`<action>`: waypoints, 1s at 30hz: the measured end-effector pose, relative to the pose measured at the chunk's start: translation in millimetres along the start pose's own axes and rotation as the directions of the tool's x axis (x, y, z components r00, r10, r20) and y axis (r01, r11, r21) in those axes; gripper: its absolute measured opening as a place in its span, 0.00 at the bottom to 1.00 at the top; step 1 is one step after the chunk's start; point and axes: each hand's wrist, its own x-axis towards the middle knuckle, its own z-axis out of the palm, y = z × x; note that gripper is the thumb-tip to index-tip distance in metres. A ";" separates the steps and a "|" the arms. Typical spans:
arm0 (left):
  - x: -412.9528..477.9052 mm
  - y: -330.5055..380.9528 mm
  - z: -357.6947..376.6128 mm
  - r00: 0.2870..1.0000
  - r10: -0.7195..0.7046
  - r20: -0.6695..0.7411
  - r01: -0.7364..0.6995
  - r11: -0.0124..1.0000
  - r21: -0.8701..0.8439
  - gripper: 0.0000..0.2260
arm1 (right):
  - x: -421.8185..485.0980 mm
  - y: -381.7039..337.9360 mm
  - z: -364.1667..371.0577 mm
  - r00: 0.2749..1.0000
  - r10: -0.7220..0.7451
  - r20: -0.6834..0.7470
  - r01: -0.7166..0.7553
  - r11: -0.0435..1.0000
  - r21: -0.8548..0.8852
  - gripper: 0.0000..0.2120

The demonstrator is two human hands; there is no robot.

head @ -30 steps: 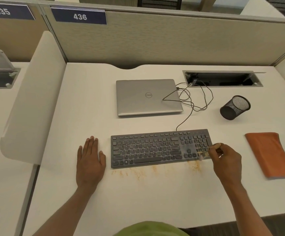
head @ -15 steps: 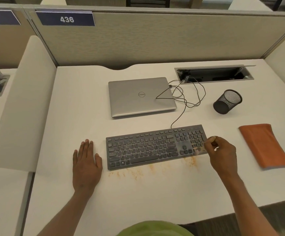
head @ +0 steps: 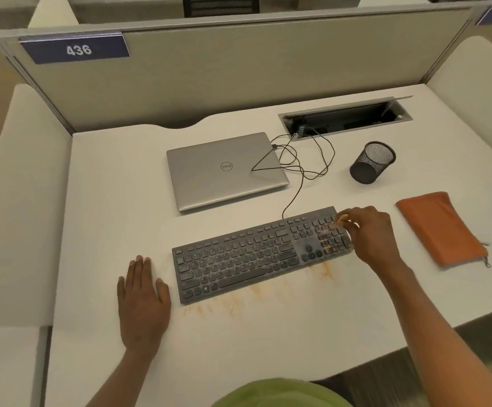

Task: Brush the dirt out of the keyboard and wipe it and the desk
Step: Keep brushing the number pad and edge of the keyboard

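While the left hand [head: 143, 301] lies flat, the right hand [head: 371, 236] pinches a brush [head: 341, 217] over the keyboard [head: 239, 259].

A: Where does the keyboard [head: 253, 257] lie?
B: Front middle of the desk [head: 106, 201], with dirt [head: 230, 301] on the desk just before it. The left hand [head: 143, 301] lies flat just left of it. The right hand [head: 371, 233] is over its right end, pinching a brush [head: 340, 218].
A: And behind?
B: The laptop [head: 224, 171]. The cup [head: 372, 163] is right of that, with the hatch [head: 344, 117] behind. The pouch [head: 441, 227] lies right of the keyboard.
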 end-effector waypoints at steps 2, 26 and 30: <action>-0.3 -0.6 0.7 1.000 0.001 0.009 -0.001 1.000 -0.001 0.28 | -0.6 3.7 -1.2 0.999 0.031 -0.024 -0.031 0.999 0.008 0.07; 1.4 2.9 -1.2 1.000 0.015 -0.012 -0.015 1.000 -0.004 0.29 | 1.3 9.6 4.3 0.987 0.162 -0.002 -0.157 0.959 0.237 0.09; 2.1 3.6 0.4 1.000 -0.001 -0.001 0.001 1.000 -0.007 0.29 | -1.8 15.5 1.7 0.970 0.214 -0.112 -0.187 0.959 0.211 0.07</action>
